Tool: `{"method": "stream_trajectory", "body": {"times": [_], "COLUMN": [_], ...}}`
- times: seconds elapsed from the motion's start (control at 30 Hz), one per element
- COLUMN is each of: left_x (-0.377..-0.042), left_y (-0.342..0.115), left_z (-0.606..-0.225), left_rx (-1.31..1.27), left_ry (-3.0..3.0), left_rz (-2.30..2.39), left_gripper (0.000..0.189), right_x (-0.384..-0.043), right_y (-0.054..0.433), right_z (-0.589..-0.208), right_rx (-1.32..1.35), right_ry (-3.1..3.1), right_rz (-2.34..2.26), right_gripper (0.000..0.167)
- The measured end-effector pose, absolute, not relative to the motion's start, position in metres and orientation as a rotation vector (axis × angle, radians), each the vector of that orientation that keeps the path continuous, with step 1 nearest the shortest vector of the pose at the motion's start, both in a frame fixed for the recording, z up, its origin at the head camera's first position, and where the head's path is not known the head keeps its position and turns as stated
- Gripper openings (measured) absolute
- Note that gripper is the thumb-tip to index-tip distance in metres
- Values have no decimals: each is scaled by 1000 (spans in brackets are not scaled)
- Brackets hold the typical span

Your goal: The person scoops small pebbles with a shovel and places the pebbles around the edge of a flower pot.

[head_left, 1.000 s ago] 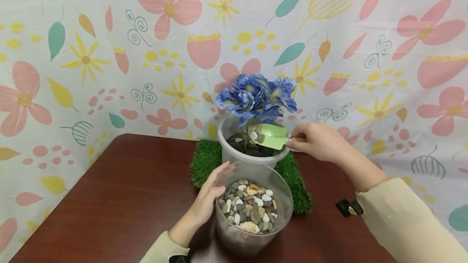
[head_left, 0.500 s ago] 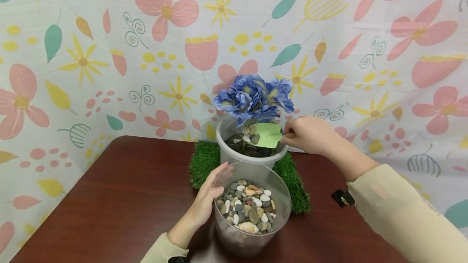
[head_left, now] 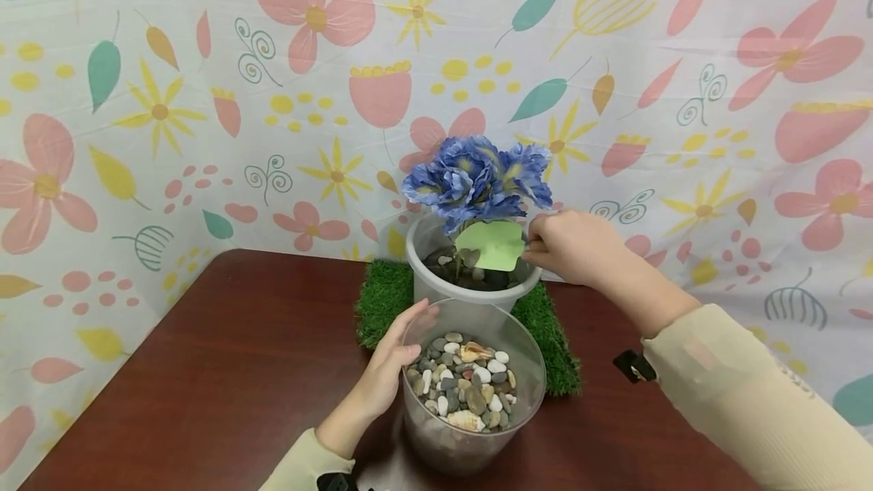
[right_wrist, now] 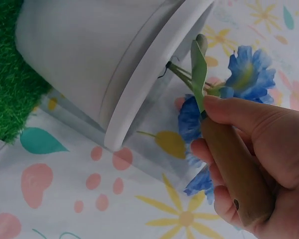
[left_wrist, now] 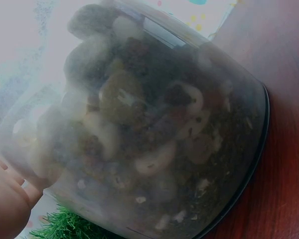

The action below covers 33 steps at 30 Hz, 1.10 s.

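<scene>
My right hand grips the wooden handle of a small trowel. Its light green blade is tilted over the white flowerpot, just under the blue artificial flowers, with a grey pebble at its tip. Stones lie on the dark fill inside the pot. Nearer me is a clear plastic bucket of mixed pebbles, with seashells on top. My left hand rests against its left side, fingers extended along the wall and thumb near the rim.
A mat of artificial grass lies under the pot and reaches behind the bucket. Both stand on a dark red-brown table. A flower-printed cloth hangs close behind the pot.
My right hand has turned the trowel over and raised it slightly; the white stones at its tip have left the blade. My left hand stays at the bucket.
</scene>
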<state>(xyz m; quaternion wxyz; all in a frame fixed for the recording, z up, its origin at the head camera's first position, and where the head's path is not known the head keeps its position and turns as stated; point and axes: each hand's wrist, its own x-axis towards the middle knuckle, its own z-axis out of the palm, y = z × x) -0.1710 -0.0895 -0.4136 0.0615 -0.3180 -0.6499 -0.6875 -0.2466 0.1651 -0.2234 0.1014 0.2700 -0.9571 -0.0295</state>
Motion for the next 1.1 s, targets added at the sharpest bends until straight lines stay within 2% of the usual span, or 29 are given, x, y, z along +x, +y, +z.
{"method": "stream_trajectory", "body": {"times": [0.2,0.5,0.97,1.1], "left_x": [-170,-172,-172,-172], "left_y": [-89,-88,-87,-88], "left_z": [-414,-414,-413,-414], "left_rx": [-945,-939,-942,-940], "left_ry": [-1979,-2016,-1971,-1979], "left_rz": [-2104,-2073,-2084,-2078], "left_gripper": [60,59,60,59], "right_x": [-244,-238,-227,-225], "right_y": [164,170,178,178], "right_z": [-226,-230,-235,-237], "right_rx": [800,819,871,878], "right_ry": [-2802,-2759,-2675,-2656], "right_rz": [-97,-18,87,128], "right_gripper": [31,17,20,15]}}
